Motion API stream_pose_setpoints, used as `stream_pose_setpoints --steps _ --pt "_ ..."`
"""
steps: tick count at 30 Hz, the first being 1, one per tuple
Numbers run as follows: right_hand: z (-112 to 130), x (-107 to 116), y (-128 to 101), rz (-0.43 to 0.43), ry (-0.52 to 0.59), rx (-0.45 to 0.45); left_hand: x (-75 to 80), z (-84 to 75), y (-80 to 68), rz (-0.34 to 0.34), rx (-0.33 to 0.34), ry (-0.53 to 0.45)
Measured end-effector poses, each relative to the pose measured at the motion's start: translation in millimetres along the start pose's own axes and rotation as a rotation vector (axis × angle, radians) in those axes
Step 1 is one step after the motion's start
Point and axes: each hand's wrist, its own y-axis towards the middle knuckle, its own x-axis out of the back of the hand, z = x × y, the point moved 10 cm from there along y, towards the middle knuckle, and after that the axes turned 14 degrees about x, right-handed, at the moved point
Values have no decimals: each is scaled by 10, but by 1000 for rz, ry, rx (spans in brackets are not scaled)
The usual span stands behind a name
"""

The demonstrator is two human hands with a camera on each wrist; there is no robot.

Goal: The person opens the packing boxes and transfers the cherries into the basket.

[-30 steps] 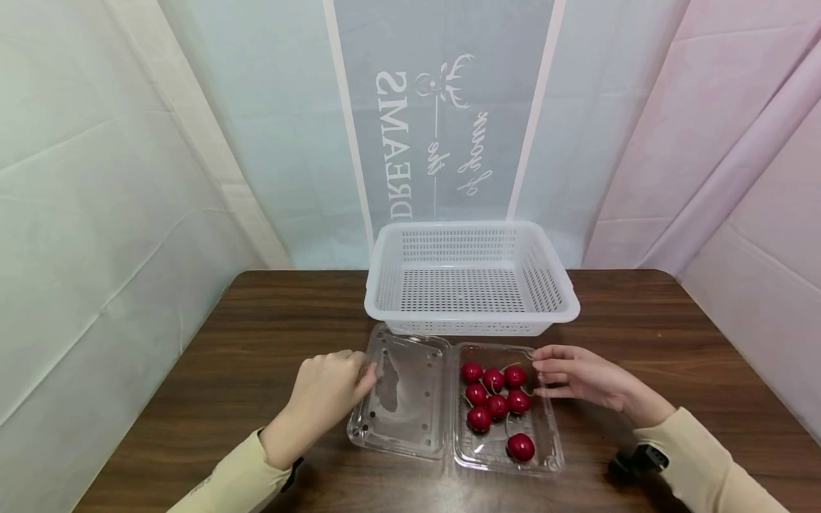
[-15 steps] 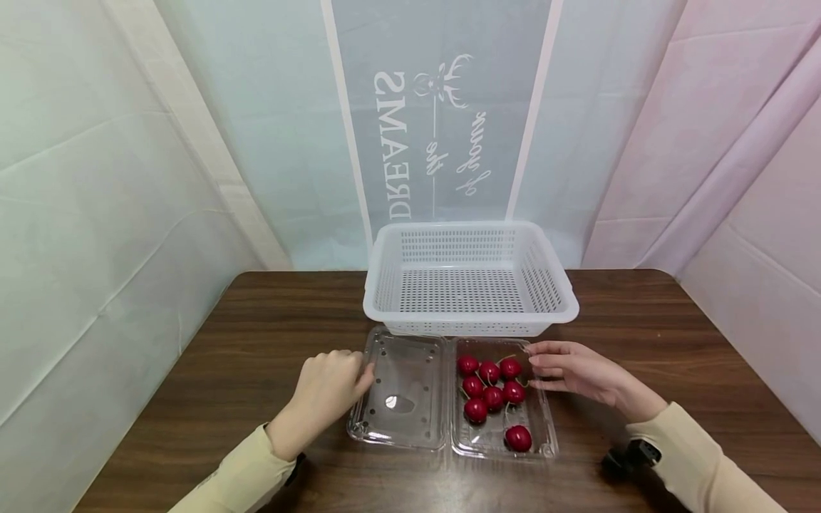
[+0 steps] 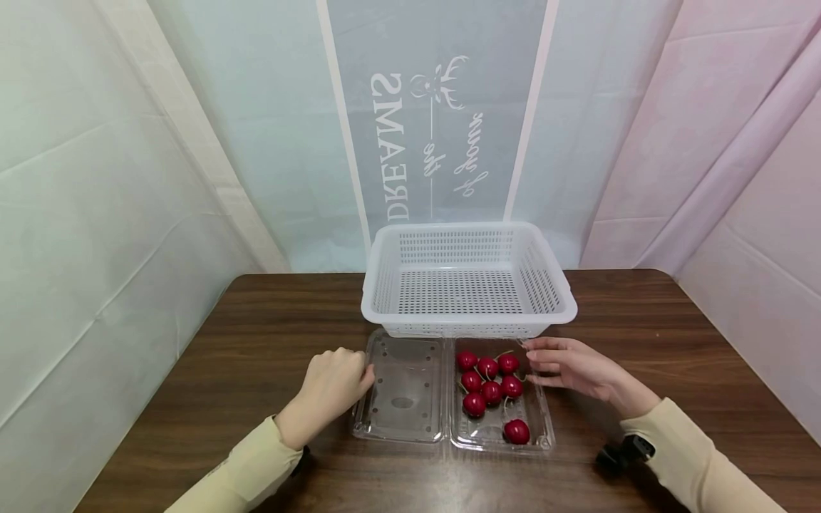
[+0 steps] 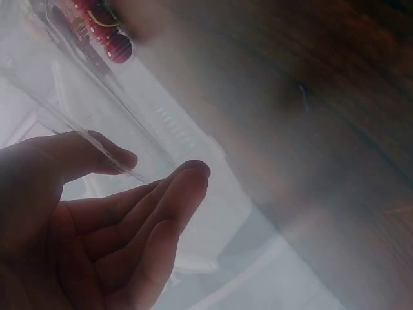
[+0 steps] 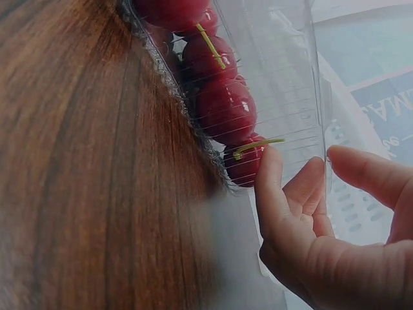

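A clear plastic clamshell box lies spread open, its hinge running front to back in the middle. Several red cherries with green stems sit in the right half, most clustered toward the back and one single cherry at the front. My left hand pinches the outer edge of the vented lid; in the left wrist view that edge passes between thumb and fingers. On the far side my right hand holds the rim of the cherry half between thumb and fingers, other fingertips against the ribbed wall.
A white perforated plastic basket stands right behind the clamshell, with nothing in it. The dark wood table ends at a pale printed curtain at the back, with more pale cloth at both sides.
The clamshell has shifted back toward the basket and slightly left, both hands moving along with its edges. The cherries keep about the same arrangement inside.
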Motion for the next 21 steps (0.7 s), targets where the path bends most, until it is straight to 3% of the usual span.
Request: stream_pose_setpoints --steps 8,18,21 --pt "14 10 29 -13 -4 6 -126 -45 24 68 -4 40" --pt "26 42 49 -29 -32 -6 -358 -72 60 282 26 33" --pt "24 44 53 -31 -28 -9 -400 -79 60 315 28 36"
